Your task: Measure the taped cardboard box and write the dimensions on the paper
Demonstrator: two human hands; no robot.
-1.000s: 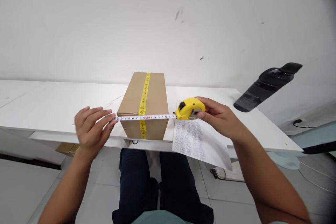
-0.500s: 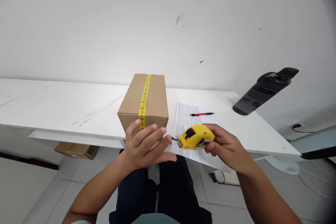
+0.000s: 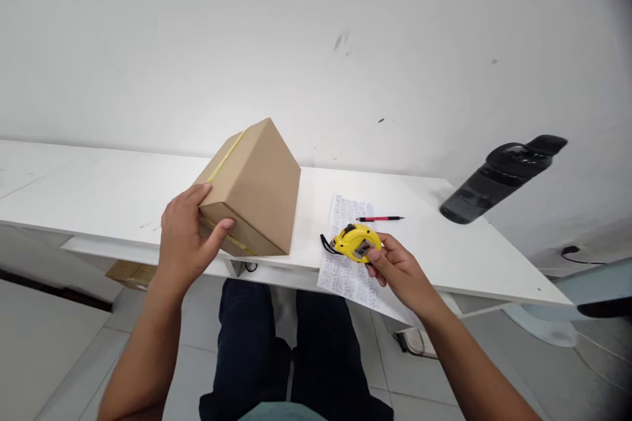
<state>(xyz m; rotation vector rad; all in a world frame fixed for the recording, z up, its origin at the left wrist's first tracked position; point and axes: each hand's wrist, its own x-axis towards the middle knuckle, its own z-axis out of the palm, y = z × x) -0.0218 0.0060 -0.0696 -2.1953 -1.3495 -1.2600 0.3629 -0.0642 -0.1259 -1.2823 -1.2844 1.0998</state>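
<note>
My left hand grips the near left corner of a brown cardboard box with a yellow tape strip. The box is tipped up on the white table, leaning to the left. My right hand holds a yellow tape measure with its blade drawn in, resting it on a printed paper sheet at the table's front edge. A red pen lies on the sheet just behind the tape measure.
A dark grey bottle-shaped object stands at the table's right end near the white wall. My dark-trousered legs are under the table. Another cardboard box sits on the floor below, left. A cable and floor fixture lie right.
The tape blade, stretched across the box a second ago, has drawn back in. My left hand moved to the box and tipped it up. My right hand lowered the tape measure onto the paper.
</note>
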